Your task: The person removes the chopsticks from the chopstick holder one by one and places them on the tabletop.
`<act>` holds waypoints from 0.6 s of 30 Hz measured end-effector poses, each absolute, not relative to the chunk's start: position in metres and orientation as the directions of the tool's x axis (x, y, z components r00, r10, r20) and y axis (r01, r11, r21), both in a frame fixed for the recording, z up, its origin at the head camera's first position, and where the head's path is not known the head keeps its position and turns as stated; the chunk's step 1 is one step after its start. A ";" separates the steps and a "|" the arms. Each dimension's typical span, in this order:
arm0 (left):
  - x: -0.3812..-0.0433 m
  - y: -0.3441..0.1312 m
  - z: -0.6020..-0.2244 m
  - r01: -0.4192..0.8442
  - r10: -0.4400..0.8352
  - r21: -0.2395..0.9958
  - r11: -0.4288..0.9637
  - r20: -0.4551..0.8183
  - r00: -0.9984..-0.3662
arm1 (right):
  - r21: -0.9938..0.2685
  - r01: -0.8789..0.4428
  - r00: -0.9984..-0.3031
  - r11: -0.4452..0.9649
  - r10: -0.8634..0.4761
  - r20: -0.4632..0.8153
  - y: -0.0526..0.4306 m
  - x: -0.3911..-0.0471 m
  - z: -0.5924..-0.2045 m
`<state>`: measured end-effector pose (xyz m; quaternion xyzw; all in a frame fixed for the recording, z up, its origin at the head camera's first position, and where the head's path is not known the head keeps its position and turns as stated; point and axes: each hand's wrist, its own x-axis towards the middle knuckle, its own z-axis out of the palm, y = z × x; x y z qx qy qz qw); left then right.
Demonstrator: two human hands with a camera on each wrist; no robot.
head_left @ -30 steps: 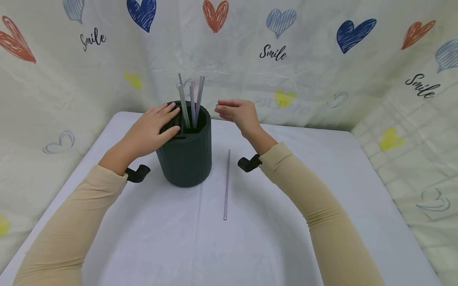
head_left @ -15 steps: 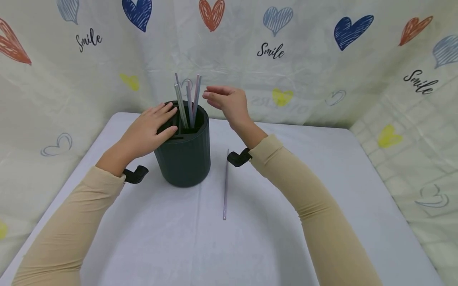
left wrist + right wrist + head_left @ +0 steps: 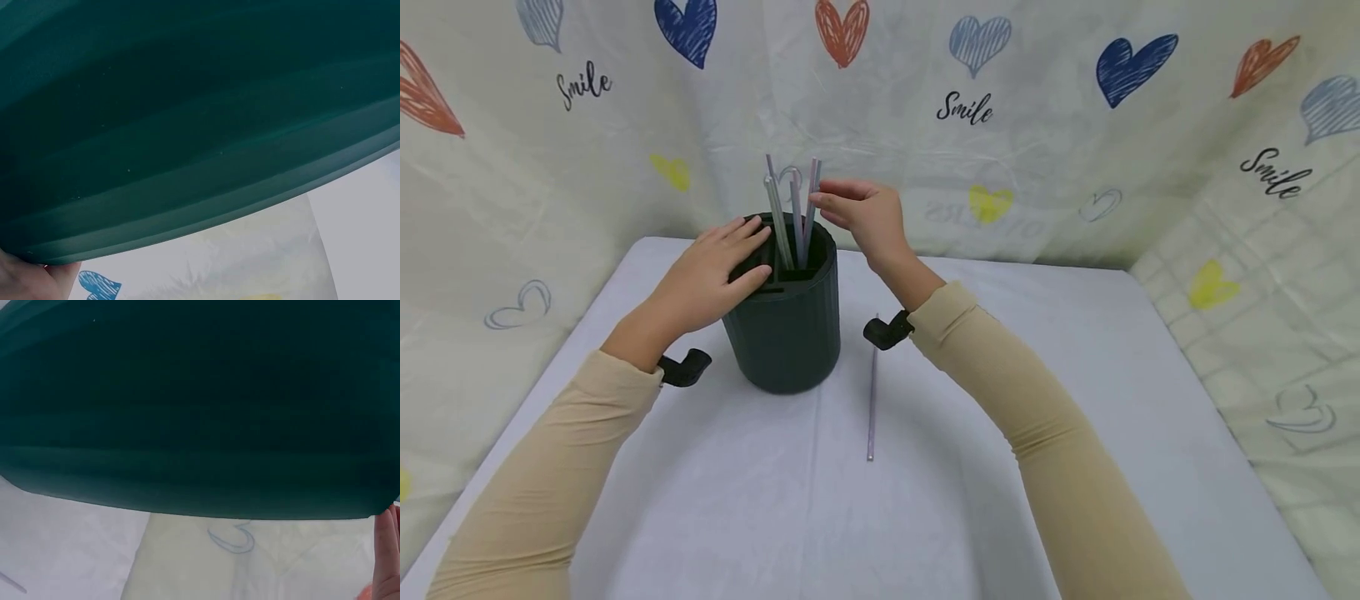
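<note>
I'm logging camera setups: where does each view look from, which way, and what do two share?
Head: worn on the head, facing forward and down at the container, rods, table and printed cloth; both sleeves, left grip and right grip show.
Left wrist: on the left wrist, facing the container's side; part of the left grip shows lower left.
Right wrist: likewise on the right, facing the container's side; fingers show lower right.
Shared by both wrist views: the container's side.

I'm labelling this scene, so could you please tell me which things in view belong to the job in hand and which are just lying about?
Job:
dark green holder, left hand on its top
slim sticks standing inside, right hand beside them
probably the loose stick, untouched

Merely around:
patterned backdrop
white-covered table
black wrist mounts
</note>
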<state>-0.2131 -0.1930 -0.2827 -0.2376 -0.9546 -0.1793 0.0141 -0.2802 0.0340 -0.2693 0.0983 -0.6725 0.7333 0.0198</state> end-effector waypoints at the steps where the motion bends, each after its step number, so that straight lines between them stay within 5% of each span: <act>1: -0.213 -0.193 -0.283 0.459 0.449 0.338 0.822 0.113 -0.887 | -0.983 -0.159 -0.980 -0.091 -0.102 0.168 0.033 -0.280 -0.269; 18: -0.212 -0.194 -0.282 0.453 0.443 0.348 0.821 0.114 -0.889 | -0.967 -0.210 -0.976 -0.146 -0.034 0.217 0.023 -0.275 -0.257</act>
